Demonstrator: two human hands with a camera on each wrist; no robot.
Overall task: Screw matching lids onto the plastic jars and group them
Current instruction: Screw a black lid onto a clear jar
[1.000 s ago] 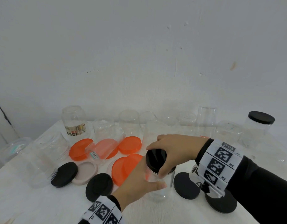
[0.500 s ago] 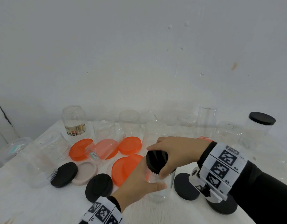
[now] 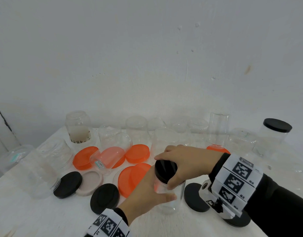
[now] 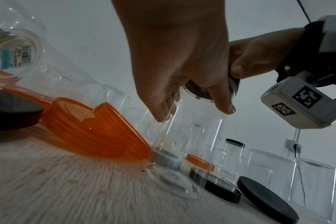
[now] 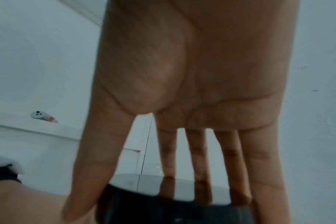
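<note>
A clear plastic jar point(image 3: 172, 201) stands upright on the white table point(image 3: 27, 216), near the front centre. My left hand point(image 3: 150, 192) grips its side, thumb on the front wall; from below, the left hand point(image 4: 182, 63) wraps the jar point(image 4: 192, 144). A black lid point(image 3: 165, 170) sits on the jar's mouth. My right hand point(image 3: 185, 159) reaches over from the right and grips that lid with thumb and fingers round its rim. In the right wrist view, the right hand point(image 5: 201, 91) has its fingers spread down over the black lid point(image 5: 163, 210).
Loose orange lids point(image 3: 137, 153), black lids point(image 3: 104, 198) and a beige lid point(image 3: 90, 183) lie left of the jar, with more black lids point(image 3: 197, 197) to its right. Several empty clear jars point(image 3: 136, 129) line the wall. A black-lidded jar point(image 3: 273, 135) stands far right.
My right wrist has swung slightly down and to the right while its fingers stay on the black lid. The left hand and the jar have stayed in place.
</note>
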